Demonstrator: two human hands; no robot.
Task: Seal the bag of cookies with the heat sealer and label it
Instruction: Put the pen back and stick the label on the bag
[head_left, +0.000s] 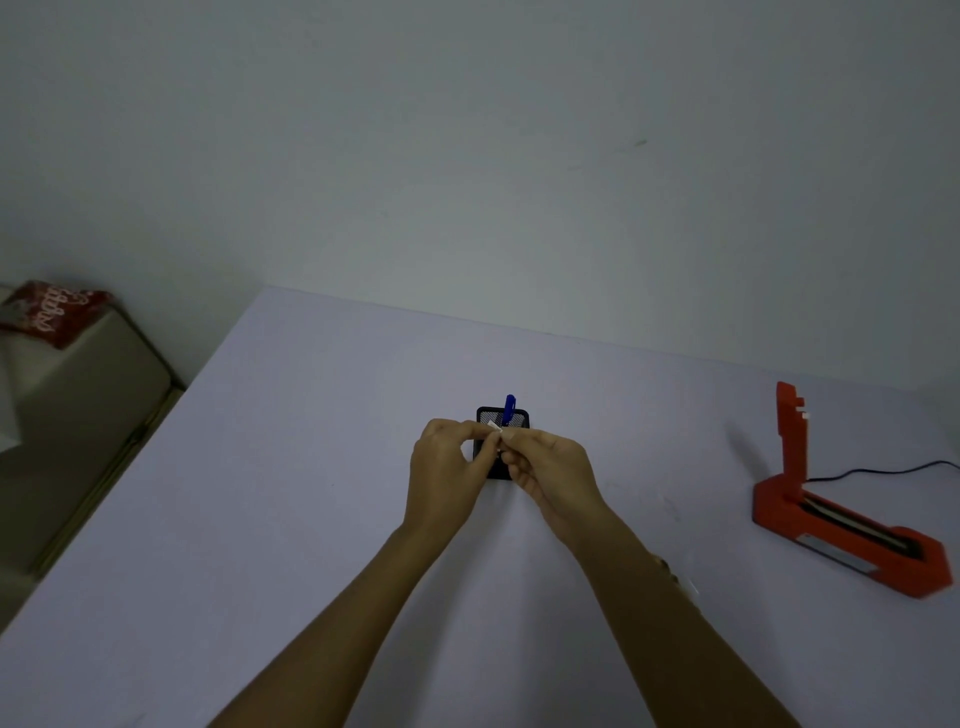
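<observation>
Lilac table (291, 493), both hands (447, 462) pinching white label (494, 427)

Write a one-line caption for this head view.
Both hands pinch a small white label above a mesh pen holder.

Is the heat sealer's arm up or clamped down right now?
Up. The heat sealer sits on the table with its arm standing upright at the far end, and the sealing strip along its base is exposed.
</observation>
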